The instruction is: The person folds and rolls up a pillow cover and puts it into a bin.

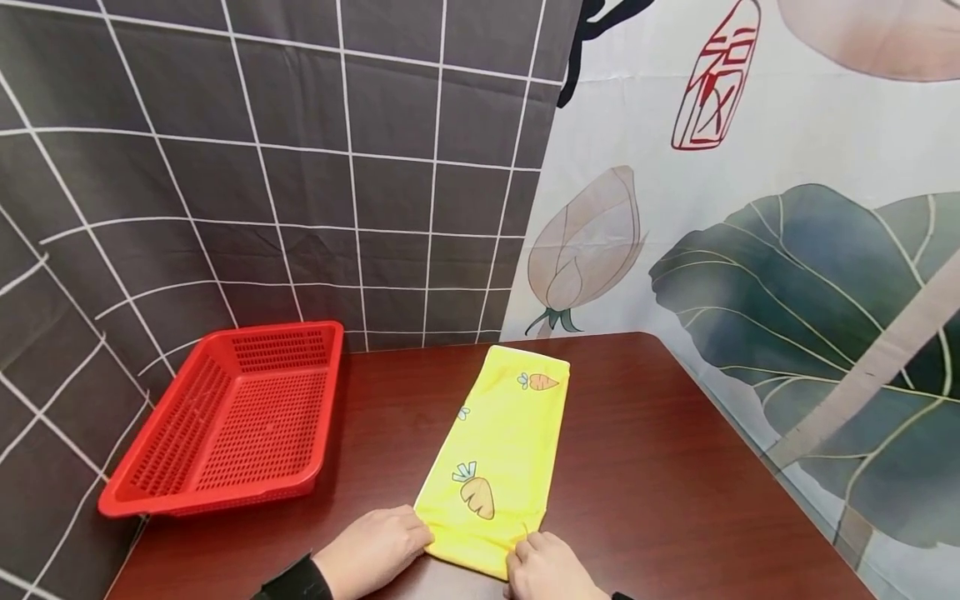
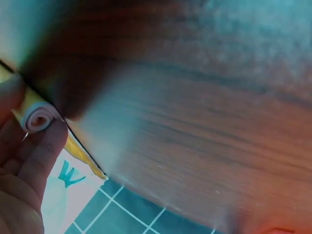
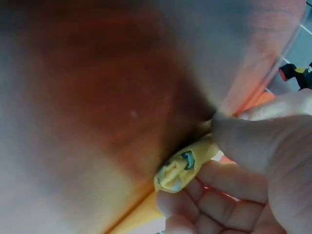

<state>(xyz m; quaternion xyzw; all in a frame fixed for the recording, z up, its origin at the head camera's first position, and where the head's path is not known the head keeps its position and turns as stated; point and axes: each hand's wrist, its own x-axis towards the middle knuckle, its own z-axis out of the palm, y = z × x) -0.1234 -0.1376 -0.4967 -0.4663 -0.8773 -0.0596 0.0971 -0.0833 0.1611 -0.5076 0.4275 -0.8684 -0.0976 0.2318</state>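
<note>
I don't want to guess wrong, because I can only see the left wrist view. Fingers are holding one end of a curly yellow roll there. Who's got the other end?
Observer: The right hand grips the other end of the rolled edge of the yellow cloth.
Operator: Oh, okay! What picture is on the end that's farthest from the person?
Observer: An orange carrot with blue leaves is printed there.
Operator: Cool! And what's standing on the table, over on the left?
Observer: A red basket with lots of little holes.
</note>
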